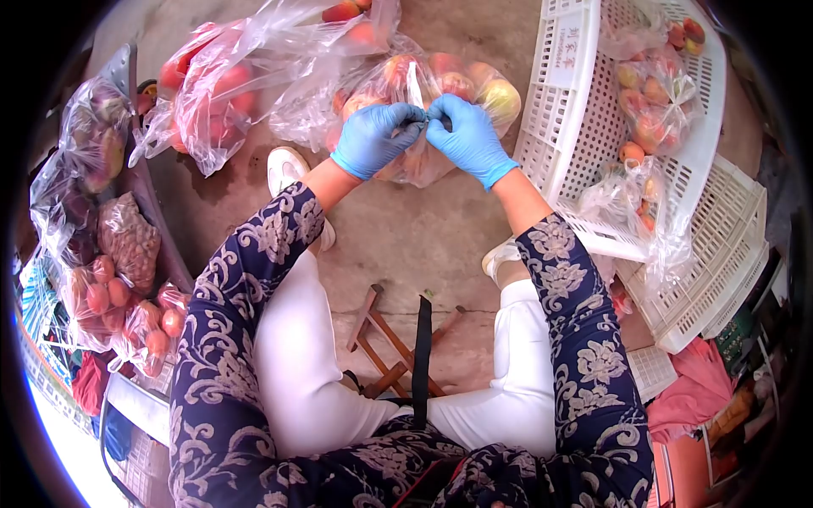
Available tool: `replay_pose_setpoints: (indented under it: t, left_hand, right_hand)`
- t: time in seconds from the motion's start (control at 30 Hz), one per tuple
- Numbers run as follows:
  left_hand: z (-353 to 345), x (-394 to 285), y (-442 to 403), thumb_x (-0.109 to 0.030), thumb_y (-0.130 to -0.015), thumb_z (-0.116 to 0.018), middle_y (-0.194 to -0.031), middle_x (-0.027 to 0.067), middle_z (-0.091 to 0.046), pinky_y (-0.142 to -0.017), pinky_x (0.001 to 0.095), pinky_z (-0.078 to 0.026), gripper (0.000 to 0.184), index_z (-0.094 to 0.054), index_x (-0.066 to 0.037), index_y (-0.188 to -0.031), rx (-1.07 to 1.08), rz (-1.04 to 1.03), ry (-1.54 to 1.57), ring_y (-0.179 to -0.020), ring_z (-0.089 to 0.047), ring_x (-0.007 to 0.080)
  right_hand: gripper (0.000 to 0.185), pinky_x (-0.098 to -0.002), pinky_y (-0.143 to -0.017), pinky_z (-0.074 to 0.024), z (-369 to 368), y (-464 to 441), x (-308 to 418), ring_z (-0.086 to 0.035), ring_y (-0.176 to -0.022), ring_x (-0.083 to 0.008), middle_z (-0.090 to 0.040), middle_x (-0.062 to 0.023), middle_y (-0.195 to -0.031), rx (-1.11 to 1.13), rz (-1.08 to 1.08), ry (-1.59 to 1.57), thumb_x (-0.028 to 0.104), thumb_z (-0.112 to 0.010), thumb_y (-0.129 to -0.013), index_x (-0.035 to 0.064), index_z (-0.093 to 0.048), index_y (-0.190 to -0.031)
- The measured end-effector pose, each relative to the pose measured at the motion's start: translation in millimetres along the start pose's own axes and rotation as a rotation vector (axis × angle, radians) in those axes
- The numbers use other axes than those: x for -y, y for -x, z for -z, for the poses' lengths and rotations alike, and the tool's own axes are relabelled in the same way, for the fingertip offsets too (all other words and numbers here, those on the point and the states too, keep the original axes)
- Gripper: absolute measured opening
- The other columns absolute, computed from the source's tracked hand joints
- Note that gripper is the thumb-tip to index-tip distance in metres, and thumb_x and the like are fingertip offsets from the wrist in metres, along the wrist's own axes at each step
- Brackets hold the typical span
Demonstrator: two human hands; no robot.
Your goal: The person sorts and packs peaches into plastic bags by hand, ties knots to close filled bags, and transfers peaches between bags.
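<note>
Blue gloves cover both of my hands, which meet at the gathered neck of a clear plastic bag of round red-yellow fruit [457,83]. My left hand [373,140] pinches that neck from one side, fingertips pressed together. From the other side my right hand [468,140] closes thumb and fingers on it, almost touching the left. A pale strip rises just above the fingertips; I cannot tell whether it is film or a tie. The bag rests on the floor, its near part partly hidden by my hands. Left of it lies another clear bag of red fruit [216,114].
To the right, a white perforated crate [563,102] holds clear bags of fruit [652,110], beside more stacked crates [703,254]. At the left are bags of tomato-like red produce [106,296] and a brown-filled bag [129,237]. Wooden folding legs [385,347] stand between my knees.
</note>
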State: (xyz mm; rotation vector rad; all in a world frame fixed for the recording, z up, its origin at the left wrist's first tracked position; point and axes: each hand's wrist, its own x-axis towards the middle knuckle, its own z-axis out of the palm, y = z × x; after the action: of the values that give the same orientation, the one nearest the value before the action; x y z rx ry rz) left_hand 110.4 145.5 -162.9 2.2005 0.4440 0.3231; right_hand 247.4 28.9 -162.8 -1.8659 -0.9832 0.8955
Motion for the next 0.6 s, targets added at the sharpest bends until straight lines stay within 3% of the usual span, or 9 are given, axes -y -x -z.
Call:
replay_pose_setpoints:
  t: [0.23, 0.6]
  left_hand:
    - [-8, 1, 2, -0.006, -0.073, -0.068, -0.076, 0.0070, -0.065, -0.063, 0.0276, -0.050, 0.014, -0.065, -0.005, -0.087, -0.042, 0.073, 0.075, -0.067, -0.063, 0.0170]
    - [-19, -4, 0, -0.003, -0.074, -0.067, -0.074, 0.0035, -0.063, -0.065, 0.0237, -0.049, 0.012, -0.062, -0.002, -0.084, -0.095, 0.263, 0.230, -0.067, -0.059, 0.0091]
  right_hand:
    - [0.013, -0.0367, -0.061, -0.0502, 1, 0, 0, -0.062, -0.062, -0.0299, -0.062, -0.0158, -0.068, 0.024, -0.011, -0.001, 0.014, -0.059, -0.073, 0.0018, -0.058, -0.078]
    - [0.009, -0.0356, -0.056, -0.0485, -8, 5, 3, -0.060, -0.056, -0.0253, -0.059, -0.0137, -0.063, -0.146, -0.032, -0.029, 0.009, -0.060, -0.071, 0.0014, -0.055, -0.073]
